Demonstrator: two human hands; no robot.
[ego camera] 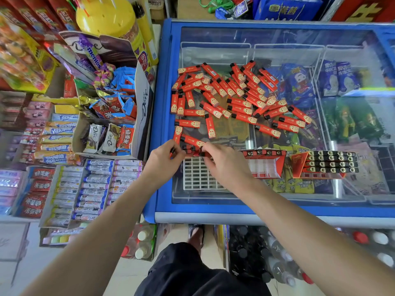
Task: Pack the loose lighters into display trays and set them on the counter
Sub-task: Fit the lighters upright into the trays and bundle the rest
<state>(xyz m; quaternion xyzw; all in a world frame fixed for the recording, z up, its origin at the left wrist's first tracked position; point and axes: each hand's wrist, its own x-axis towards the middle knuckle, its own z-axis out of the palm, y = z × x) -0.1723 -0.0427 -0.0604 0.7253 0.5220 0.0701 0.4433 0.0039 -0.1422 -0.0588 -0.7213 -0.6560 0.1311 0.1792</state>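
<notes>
Left of the counter [162,133], shelves carry a candy display box [111,116] and rows of mint rolls [92,189].

My left hand [163,160] sits at the counter's near-left area, its grip clamped on a red lighter [172,151]; only the lighter's end shows past the fingers.

Just beside it, my right hand [224,165] has its grip pinched on a short row of lighters [192,149] at the far edge of the white grid tray [196,178]. This tray lies flat near the counter's front edge, most cells visibly unfilled.

The pile of loose lighters [235,97] spreads across the glass toward the counter's middle, beyond both hands.

To the right of the white tray stands a red display tray [267,163], with lighters along its far row. Farther right, near the front edge, a second display tray [327,163] is filled with lighters, metal tops facing up.
</notes>
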